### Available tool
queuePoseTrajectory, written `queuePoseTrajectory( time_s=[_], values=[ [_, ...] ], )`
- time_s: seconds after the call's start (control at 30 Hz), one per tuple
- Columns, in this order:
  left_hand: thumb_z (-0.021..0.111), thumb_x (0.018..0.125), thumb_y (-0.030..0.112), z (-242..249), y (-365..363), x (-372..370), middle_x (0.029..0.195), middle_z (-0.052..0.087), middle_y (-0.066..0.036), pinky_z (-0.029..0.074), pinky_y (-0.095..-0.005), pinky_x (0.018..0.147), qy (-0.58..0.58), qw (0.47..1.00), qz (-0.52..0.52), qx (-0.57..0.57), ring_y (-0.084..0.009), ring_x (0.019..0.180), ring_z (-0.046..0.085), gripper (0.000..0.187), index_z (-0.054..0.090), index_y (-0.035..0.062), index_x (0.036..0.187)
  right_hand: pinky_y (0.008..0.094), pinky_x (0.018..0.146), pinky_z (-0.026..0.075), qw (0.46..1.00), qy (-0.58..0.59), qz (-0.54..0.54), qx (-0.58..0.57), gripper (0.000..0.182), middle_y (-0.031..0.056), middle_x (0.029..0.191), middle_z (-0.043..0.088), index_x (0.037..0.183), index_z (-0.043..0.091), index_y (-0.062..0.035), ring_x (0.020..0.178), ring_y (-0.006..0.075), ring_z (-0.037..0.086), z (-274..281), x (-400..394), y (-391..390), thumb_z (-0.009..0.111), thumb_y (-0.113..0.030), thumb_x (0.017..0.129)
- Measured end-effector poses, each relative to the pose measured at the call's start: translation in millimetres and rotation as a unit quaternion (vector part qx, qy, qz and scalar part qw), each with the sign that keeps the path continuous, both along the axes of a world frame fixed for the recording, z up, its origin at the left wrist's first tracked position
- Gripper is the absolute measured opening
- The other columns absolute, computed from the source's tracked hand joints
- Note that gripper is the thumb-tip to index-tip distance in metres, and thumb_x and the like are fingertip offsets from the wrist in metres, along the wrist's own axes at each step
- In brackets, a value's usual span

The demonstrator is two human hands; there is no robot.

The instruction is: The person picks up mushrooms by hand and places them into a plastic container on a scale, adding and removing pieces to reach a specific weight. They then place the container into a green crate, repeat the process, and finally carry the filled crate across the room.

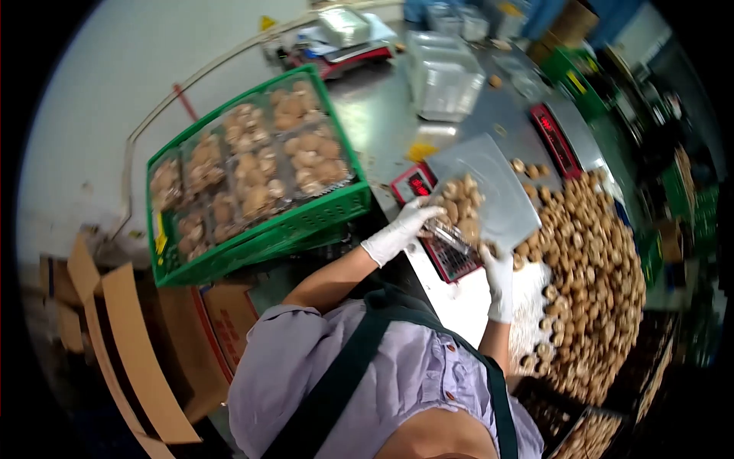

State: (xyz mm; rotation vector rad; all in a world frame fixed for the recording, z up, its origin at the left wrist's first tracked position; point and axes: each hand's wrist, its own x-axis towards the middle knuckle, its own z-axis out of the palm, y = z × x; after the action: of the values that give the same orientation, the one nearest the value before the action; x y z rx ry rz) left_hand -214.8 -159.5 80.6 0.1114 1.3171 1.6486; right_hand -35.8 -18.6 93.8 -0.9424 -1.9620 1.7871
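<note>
A clear plastic tray of mushrooms is tilted over the near part of the scale's metal plate. My left hand, in a white glove, has its fingers closed on the tray's left edge. At the tray's near right corner is my right hand, also gloved, with its fingers closed on the edge; its fingertips are partly hidden. Under the tray, the red scale shows a lit display on the left and a keypad in front. A large heap of loose mushrooms lies just right of my right hand.
To the left stands a green crate of packed mushroom trays. An open cardboard box is below it. Stacked empty clear trays stand at the back. A second red scale is at the right; another scale is at the far left.
</note>
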Motion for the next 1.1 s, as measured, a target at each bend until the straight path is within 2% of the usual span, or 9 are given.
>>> queuePoseTrajectory(
  time_s=[0.03, 0.23, 0.5, 0.6, 0.67, 0.7, 0.87, 1.0, 1.1],
  values=[
    [0.06, 0.084, 0.021, 15.8, -14.1, 0.4, 0.083, 0.063, -0.001, 0.051, -0.0299, 0.065, -0.007, 1.0, 0.02, -0.009, -0.0105, 0.069, 0.061, 0.034, 0.053, 0.0102, 0.116, 0.0219, 0.067, 0.047, 0.999, 0.004, 0.038, 0.008, 0.019, 0.0031, 0.085, 0.063, 0.101, 0.062, 0.0045, 0.074, 0.0093, 0.058, -0.7, 0.4, -4.0, 0.056, -0.009, 0.089],
    [0.051, 0.085, 0.019, 83.9, -132.7, -11.3, 0.086, 0.061, -0.004, 0.049, -0.0256, 0.065, 0.101, 0.974, 0.164, 0.116, -0.0104, 0.07, 0.058, 0.052, 0.04, 0.0057, 0.134, 0.0227, 0.07, 0.049, 0.991, 0.004, 0.125, -0.048, 0.02, 0.0048, 0.088, 0.065, 0.102, 0.062, 0.0014, 0.077, 0.012, 0.061, -13.9, -11.5, -14.6, 0.055, -0.015, 0.092],
    [0.057, 0.085, 0.032, 118.6, -328.4, -54.4, 0.094, 0.061, -0.003, 0.045, -0.0249, 0.059, 0.28, 0.758, 0.574, -0.133, -0.0118, 0.073, 0.057, 0.04, 0.054, 0.0101, 0.117, 0.0207, 0.066, 0.046, 0.975, -0.04, 0.216, 0.002, 0.019, 0.0018, 0.083, 0.064, 0.102, 0.063, 0.0005, 0.073, 0.0077, 0.058, -17.6, -27.2, -24.6, 0.056, -0.013, 0.092],
    [0.058, 0.084, 0.036, 84.2, -401.4, -74.3, 0.09, 0.063, -0.005, 0.047, -0.0298, 0.069, 0.209, 0.811, 0.497, -0.227, -0.0161, 0.08, 0.059, 0.046, 0.054, 0.0077, 0.12, 0.0205, 0.067, 0.046, 0.973, -0.042, 0.227, 0.019, 0.018, 0.0019, 0.085, 0.063, 0.102, 0.063, 0.001, 0.074, 0.007, 0.057, -25.9, -27.1, -27.9, 0.057, -0.011, 0.091],
    [0.057, 0.082, 0.045, 64.3, -404.2, -79.4, 0.092, 0.065, -0.009, 0.048, -0.0353, 0.077, 0.366, 0.694, 0.341, -0.518, -0.0249, 0.089, 0.062, 0.06, 0.05, 0.0065, 0.126, 0.0208, 0.07, 0.046, 0.965, -0.033, 0.252, 0.063, 0.017, 0.002, 0.086, 0.063, 0.102, 0.063, 0.0014, 0.076, 0.0079, 0.058, -27.0, -25.8, -29.8, 0.057, -0.009, 0.09],
    [0.055, 0.079, 0.056, 52.8, -410.8, -96.3, 0.103, 0.064, -0.014, 0.046, -0.0395, 0.087, 0.3, 0.623, 0.204, -0.692, -0.032, 0.1, 0.06, 0.073, 0.046, 0.0049, 0.13, 0.0228, 0.076, 0.048, 0.971, -0.044, 0.233, 0.024, 0.018, 0.007, 0.091, 0.068, 0.101, 0.064, 0.0026, 0.083, 0.0093, 0.061, -32.1, -24.8, -29.2, 0.061, -0.008, 0.087],
    [0.058, 0.077, 0.055, 74.9, -322.1, -106.5, 0.136, 0.04, -0.013, 0.038, -0.0558, 0.089, 0.46, 0.321, 0.244, -0.791, -0.0309, 0.119, 0.045, 0.074, 0.039, 0.0132, 0.135, 0.0239, 0.074, 0.048, 0.974, -0.073, 0.207, 0.052, 0.02, 0.0091, 0.088, 0.068, 0.102, 0.064, 0.0015, 0.081, 0.0101, 0.061, -31.7, -12.0, -21.5, 0.062, -0.01, 0.086],
    [0.066, 0.076, 0.028, 73.6, -242.2, -153.4, 0.113, 0.06, -0.014, 0.044, -0.0421, 0.088, 0.744, 0.383, 0.278, -0.472, -0.0301, 0.102, 0.058, 0.041, 0.06, 0.0107, 0.113, 0.024, 0.069, 0.048, 0.98, -0.082, 0.165, 0.072, 0.019, 0.0075, 0.083, 0.066, 0.102, 0.063, 0.0015, 0.075, 0.0096, 0.059, -23.3, 5.9, -19.9, 0.061, -0.01, 0.087],
    [0.061, 0.081, 0.028, 95.5, -169.3, -140.3, 0.124, 0.055, -0.01, 0.042, -0.0405, 0.094, 0.748, 0.502, 0.185, -0.392, -0.0287, 0.113, 0.052, 0.038, 0.059, 0.0125, 0.115, 0.0238, 0.068, 0.048, 0.983, -0.083, 0.117, 0.116, 0.02, 0.0069, 0.081, 0.065, 0.102, 0.063, 0.002, 0.074, 0.0095, 0.058, -9.9, 22.0, -24.7, 0.061, -0.012, 0.088]
  ],
)
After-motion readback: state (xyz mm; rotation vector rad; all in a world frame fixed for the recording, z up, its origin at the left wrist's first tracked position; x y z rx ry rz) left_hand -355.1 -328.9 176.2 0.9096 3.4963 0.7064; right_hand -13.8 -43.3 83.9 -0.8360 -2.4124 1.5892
